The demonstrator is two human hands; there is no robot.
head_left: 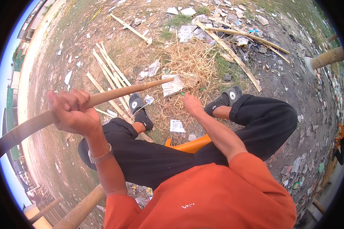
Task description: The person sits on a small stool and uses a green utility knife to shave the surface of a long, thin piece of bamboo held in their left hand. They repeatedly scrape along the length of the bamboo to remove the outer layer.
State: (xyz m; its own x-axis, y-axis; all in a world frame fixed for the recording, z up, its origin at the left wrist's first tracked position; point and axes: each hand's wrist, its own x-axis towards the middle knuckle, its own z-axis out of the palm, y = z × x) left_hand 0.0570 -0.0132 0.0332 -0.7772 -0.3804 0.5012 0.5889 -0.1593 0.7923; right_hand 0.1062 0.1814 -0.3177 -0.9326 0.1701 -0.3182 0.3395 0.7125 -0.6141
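My left hand (73, 112), raised at the left with a watch on its wrist, is closed around a long bamboo strip (130, 91). The strip runs from the left rim to a narrow tip between my feet, over a pale flat slab (171, 88). Just right of that slab, low between my knees, is my right hand (192, 104), its fingers closed. A small green end pokes out of them; the rest of what they hold is hidden. Bamboo shavings (195, 63) lie heaped around and beyond the slab.
Split bamboo strips (109, 68) lie beside my left foot. Longer bamboo pieces (233, 53) rest at the far right among litter. Beneath me shows an orange plastic seat (193, 145). Thick bamboo poles stand at the lower left (82, 208) and the right edge (328, 58).
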